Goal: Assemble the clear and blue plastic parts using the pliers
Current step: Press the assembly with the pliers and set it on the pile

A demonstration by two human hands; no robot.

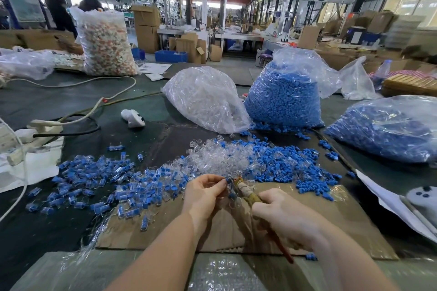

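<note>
Head view showed a small blue-and-clear part (229,179) pinched between the thumb and fingertips of the left hand (205,192), just above the far edge of a sheet of cardboard (350,227) lying near the front edge of the tabletop (28,231). The right hand (283,217) had its fingers curled round the handles of the pliers (246,192) (wrapped in tape near the head), whose nose met the part. Beyond the hands lay a loose pile of clear parts (220,160), blue parts (295,163) to its right, and assembled pieces (94,186) spread to its left. Farther back stood a bag of clear parts (205,99) and a bag of blue parts (283,99), touching each other.
</note>
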